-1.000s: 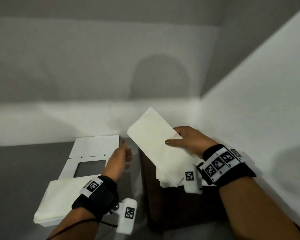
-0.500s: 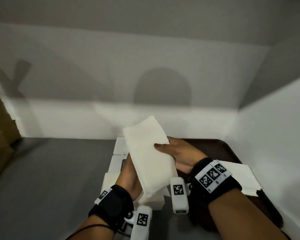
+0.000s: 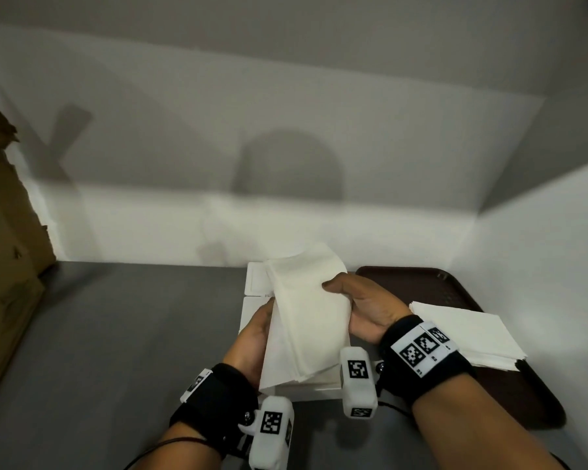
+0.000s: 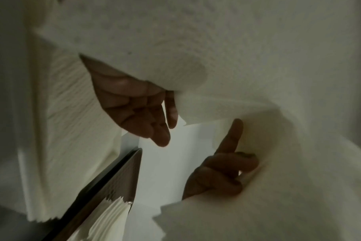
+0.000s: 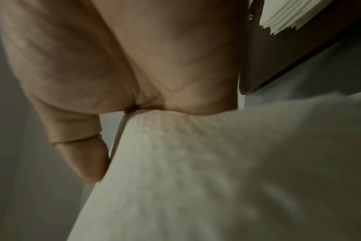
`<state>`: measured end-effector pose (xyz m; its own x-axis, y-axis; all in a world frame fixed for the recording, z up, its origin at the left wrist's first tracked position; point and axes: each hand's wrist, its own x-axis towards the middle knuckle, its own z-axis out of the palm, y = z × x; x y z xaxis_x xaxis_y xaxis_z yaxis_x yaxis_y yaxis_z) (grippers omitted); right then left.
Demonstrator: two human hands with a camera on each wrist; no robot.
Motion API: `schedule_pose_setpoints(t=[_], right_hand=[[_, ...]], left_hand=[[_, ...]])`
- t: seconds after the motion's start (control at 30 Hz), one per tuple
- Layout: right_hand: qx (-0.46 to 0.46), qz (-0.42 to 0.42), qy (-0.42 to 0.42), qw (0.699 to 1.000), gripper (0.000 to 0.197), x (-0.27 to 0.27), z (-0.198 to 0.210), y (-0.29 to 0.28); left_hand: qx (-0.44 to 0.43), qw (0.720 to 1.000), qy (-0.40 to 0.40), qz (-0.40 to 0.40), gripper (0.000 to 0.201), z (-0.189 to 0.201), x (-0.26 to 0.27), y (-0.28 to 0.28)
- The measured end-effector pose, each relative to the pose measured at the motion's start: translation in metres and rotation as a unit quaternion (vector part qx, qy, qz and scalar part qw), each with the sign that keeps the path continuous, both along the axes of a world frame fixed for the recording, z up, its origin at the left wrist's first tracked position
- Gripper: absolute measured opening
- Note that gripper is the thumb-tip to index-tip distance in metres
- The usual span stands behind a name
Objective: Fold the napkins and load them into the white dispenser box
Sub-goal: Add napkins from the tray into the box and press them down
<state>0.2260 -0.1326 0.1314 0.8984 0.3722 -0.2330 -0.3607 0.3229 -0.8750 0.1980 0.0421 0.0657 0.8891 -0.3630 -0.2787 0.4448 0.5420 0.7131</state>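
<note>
A folded bundle of napkins [image 3: 308, 317] is held between the two hands, lifted off the bench [image 3: 123, 334]. The right hand [image 3: 364, 308] is clamped on the bundle's right edge, thumb laid across the top face and fingers curled beneath; in the right wrist view the paper is seen wedged into the crook of the thumb. The left hand [image 3: 255, 337] is cupped against the bundle's left edge and underside, its fingers hidden in the head view; in the left wrist view some fingers [image 4: 227, 168] are seen curled into the paper from below, one extended.

The bundle's long axis is seen to run away from the person, far end raised and tipped slightly left, near end drooping toward the wrists. The white dispenser box [image 3: 252, 310] lies directly beneath and just beyond the hands, mostly covered by the bundle, with its open lid [image 3: 257, 278] showing past the left hand. The box's long axis appears roughly matched to the bundle's, so the coming move is judged to be a straight lowering with little turning. Both hands are about equally near the box.

A stack of unfolded napkins [image 3: 465, 334] is left on the dark tray [image 3: 421, 283], just to the right of the right hand.
</note>
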Motion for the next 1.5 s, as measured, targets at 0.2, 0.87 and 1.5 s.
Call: schedule_pose_setpoints(t=[0.2, 0.87, 1.5], right_hand=[[0.039, 0.001, -0.003, 0.999, 0.048, 0.002, -0.004, -0.009], [-0.154, -0.019, -0.117, 0.981, 0.029, 0.014, -0.032, 0.015], [-0.242, 0.110, -0.067, 0.962, 0.035, 0.005, -0.064, -0.018]], left_hand=[[-0.040, 0.997, -0.017, 0.070, 0.036, -0.004, 0.014, 0.017], [0.023, 0.991, -0.038, 0.123, 0.059, 0.007, 0.008, -0.003], [0.016, 0.977, -0.087, 0.196, 0.046, 0.001, 0.017, 0.008]])
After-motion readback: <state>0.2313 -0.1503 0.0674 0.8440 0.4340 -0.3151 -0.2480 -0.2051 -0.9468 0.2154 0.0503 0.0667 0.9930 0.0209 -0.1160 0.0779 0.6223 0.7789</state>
